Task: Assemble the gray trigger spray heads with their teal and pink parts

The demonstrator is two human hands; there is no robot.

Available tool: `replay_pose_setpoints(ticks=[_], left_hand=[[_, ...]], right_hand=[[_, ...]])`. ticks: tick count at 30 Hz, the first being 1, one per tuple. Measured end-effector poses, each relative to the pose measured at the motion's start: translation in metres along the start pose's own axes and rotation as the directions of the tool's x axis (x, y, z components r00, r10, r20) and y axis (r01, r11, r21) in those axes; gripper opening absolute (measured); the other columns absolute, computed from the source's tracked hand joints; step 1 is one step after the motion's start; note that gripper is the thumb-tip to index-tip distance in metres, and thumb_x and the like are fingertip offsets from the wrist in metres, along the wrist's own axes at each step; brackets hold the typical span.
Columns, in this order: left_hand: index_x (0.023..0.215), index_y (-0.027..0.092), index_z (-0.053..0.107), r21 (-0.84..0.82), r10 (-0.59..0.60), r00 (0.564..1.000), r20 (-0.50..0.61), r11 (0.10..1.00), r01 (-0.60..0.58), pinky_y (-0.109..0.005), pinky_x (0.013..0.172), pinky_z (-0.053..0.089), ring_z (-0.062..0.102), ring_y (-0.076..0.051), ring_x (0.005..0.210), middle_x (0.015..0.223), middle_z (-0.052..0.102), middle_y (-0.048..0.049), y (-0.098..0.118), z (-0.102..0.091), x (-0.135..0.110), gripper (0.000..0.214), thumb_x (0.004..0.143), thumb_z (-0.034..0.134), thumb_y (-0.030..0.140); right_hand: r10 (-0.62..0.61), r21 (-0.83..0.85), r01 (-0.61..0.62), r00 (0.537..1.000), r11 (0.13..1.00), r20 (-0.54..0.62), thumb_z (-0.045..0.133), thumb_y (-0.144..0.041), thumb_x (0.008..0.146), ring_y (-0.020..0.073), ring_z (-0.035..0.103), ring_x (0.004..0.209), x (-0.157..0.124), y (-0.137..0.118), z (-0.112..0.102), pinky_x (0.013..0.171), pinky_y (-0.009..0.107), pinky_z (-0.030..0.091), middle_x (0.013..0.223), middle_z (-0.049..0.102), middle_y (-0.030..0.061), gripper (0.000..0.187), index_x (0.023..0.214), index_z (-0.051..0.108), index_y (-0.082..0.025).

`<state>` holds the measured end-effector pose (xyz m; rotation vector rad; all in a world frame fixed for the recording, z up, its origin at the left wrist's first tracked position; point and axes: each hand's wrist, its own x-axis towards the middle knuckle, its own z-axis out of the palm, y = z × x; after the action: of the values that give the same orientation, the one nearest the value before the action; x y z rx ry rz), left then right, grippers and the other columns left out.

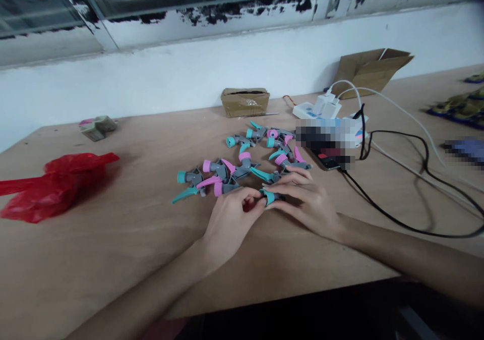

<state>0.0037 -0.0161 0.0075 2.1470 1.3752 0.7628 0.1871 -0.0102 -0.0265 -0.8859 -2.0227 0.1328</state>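
Near the front of the wooden table, both my hands meet on one grey trigger spray head [268,197] with a teal collar. My left hand [232,216] pinches the collar end between thumb and forefinger. Around the grey body wrap the fingers of my right hand [312,199], hiding most of it. Just beyond my hands lie several more spray heads [245,163], grey with pink or teal collars and triggers, heaped loosely together. One with a teal trigger [185,194] lies at the left end of the heap.
A red plastic bag [49,188] lies at left, with small blocks [98,128] behind it. A small cardboard box [245,103] stands by the wall. A power strip [306,111], a phone [327,158], black cables [401,224] and an open carton [372,72] occupy the right side.
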Motion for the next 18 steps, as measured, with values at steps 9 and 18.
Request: replay_pose_setpoints(ticks=[9,18], left_hand=[[0.074,0.019,0.063,0.023,0.277,0.955,0.108,0.959,-0.281,-0.018,0.050,0.037,0.047,-0.008,0.055,0.060,0.049,0.0051,-0.011,-0.016,0.014,0.005,0.072,0.061,0.015],[0.082,0.018,0.063,0.246,0.496,0.861,0.111,0.826,-0.507,-0.019,0.053,0.041,0.051,-0.008,0.057,0.070,0.058,0.0015,-0.015,-0.016,0.010,0.012,0.080,0.051,0.017]], right_hand=[[0.171,0.197,-0.186,0.981,0.963,0.092,0.068,-0.036,0.070,0.0179,0.058,0.088,0.000,0.004,0.001,0.082,0.038,0.048,0.085,0.064,0.0015,0.027,0.096,0.066,-0.028],[0.201,0.336,-0.233,0.971,0.913,0.128,0.071,-0.034,0.067,0.0180,0.057,0.092,-0.001,0.007,0.002,0.082,0.037,0.050,0.091,0.064,0.0028,0.028,0.094,0.067,-0.027]])
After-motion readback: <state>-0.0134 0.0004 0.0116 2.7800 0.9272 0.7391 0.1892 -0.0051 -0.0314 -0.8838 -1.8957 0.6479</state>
